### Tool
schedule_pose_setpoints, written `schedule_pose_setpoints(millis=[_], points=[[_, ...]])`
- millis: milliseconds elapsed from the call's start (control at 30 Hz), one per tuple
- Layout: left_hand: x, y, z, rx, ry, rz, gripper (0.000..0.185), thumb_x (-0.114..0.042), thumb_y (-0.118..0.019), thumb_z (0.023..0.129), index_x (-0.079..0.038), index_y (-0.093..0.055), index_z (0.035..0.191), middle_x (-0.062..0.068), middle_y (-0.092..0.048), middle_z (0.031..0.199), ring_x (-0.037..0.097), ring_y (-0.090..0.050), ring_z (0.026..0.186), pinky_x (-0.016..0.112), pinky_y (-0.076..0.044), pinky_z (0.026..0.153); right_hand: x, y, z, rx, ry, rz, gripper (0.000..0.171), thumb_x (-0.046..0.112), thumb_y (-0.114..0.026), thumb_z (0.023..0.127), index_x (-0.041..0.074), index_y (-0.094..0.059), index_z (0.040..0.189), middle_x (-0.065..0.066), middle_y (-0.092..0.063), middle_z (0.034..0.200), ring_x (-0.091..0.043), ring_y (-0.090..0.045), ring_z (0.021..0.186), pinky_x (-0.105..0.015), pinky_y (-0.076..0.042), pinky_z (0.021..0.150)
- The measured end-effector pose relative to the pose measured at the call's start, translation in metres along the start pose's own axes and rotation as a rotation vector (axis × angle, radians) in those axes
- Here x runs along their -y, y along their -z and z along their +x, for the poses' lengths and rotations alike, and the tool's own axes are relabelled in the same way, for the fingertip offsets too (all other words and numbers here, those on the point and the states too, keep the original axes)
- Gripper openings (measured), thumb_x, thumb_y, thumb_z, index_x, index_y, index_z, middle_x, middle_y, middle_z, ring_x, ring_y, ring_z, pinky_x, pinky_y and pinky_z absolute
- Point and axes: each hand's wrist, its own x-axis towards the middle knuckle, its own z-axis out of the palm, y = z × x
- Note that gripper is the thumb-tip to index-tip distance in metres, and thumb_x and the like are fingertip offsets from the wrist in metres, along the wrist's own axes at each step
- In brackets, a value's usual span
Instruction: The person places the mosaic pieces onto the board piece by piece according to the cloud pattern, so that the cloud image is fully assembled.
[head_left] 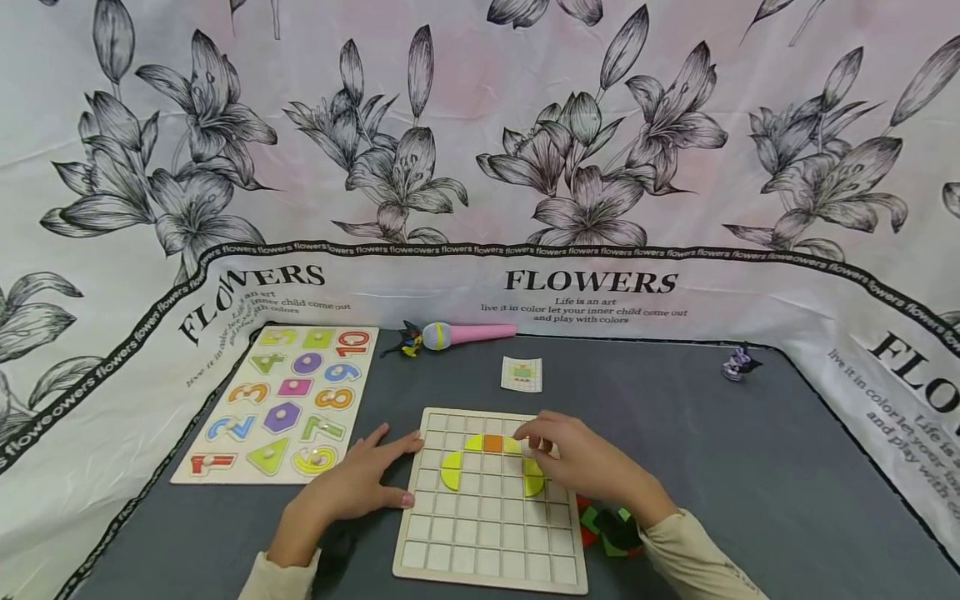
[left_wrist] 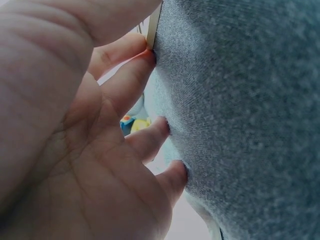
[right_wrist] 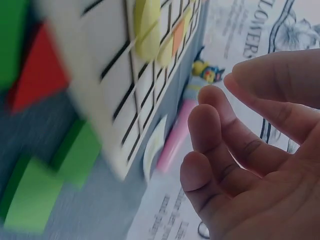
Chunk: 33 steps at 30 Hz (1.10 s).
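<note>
A wooden grid board (head_left: 480, 533) lies flat on the grey table. On its upper half sit several yellow curved pieces (head_left: 451, 471) and an orange square piece (head_left: 492, 443) between two of them. My left hand (head_left: 352, 479) touches the board's left edge with spread index finger and thumb; the left wrist view shows fingertips (left_wrist: 165, 125) against the grey cloth. Above the board's upper right, near the yellow pieces, hovers my right hand (head_left: 588, 458). Its fingers bend loosely, and the right wrist view shows nothing between the fingertips (right_wrist: 202, 120).
Red and green blocks (head_left: 615, 546) are heaped right of the board, partly under my right wrist. A number-and-shape puzzle (head_left: 288, 368) lies at left. Behind are a small pattern card (head_left: 521, 375), a pink toy microphone (head_left: 480, 334), a dark figurine (head_left: 410, 340) and a purple figurine (head_left: 738, 365).
</note>
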Motion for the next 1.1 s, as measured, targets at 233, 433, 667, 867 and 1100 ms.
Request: schedule_pose_setpoints(millis=[233,433,667,867,1100], points=[[0.002,0.003,-0.001,0.012,-0.010,-0.020,0.084,-0.035,-0.089,0.089,-0.020,-0.051,0.162,0.022,-0.037,0.168,0.057,-0.016,0.157,0.082,-0.018,0.116,-0.020,0.023,-0.025,-0.048,-0.007,-0.008,0.025,-0.003,-0.068,0.101,0.004,-0.075,0.124,-0.002,-0.067,0.106,-0.010,-0.057,0.090,-0.033,-0.054,0.074],[0.001,0.005,-0.002,0.015,-0.017,-0.028,0.084,-0.035,-0.090,0.088,-0.020,-0.052,0.162,0.020,-0.039,0.168,0.055,-0.016,0.158,0.081,-0.017,0.117,-0.034,0.030,-0.043,-0.049,-0.059,-0.006,0.023,0.000,-0.073,0.100,0.003,-0.075,0.123,-0.001,-0.067,0.108,-0.013,-0.057,0.092,-0.038,-0.055,0.077],[0.001,0.004,-0.003,0.018,-0.030,-0.022,0.085,-0.035,-0.090,0.088,-0.018,-0.051,0.161,0.019,-0.040,0.167,0.053,-0.015,0.158,0.080,-0.014,0.118,-0.043,0.026,-0.049,-0.004,-0.121,-0.045,0.022,0.009,-0.077,0.099,0.005,-0.077,0.120,0.001,-0.067,0.110,-0.021,-0.062,0.101,-0.042,-0.057,0.082],[0.002,-0.001,0.000,0.019,-0.032,-0.043,0.085,-0.039,-0.090,0.087,-0.022,-0.052,0.161,0.020,-0.040,0.167,0.054,-0.014,0.158,0.081,-0.014,0.117,-0.051,0.022,-0.052,0.020,-0.141,-0.062,0.018,0.008,-0.083,0.094,0.004,-0.078,0.111,0.003,-0.062,0.099,-0.015,-0.056,0.088,-0.035,-0.052,0.071],[0.018,-0.008,0.007,0.003,-0.083,-0.034,0.088,-0.049,-0.089,0.085,-0.027,-0.052,0.162,0.011,-0.042,0.168,0.049,-0.012,0.160,0.077,-0.007,0.121,-0.052,0.016,-0.051,-0.002,-0.161,-0.018,0.013,0.004,-0.079,0.096,0.012,-0.068,0.098,0.008,-0.057,0.088,-0.010,-0.050,0.078,-0.032,-0.046,0.065]])
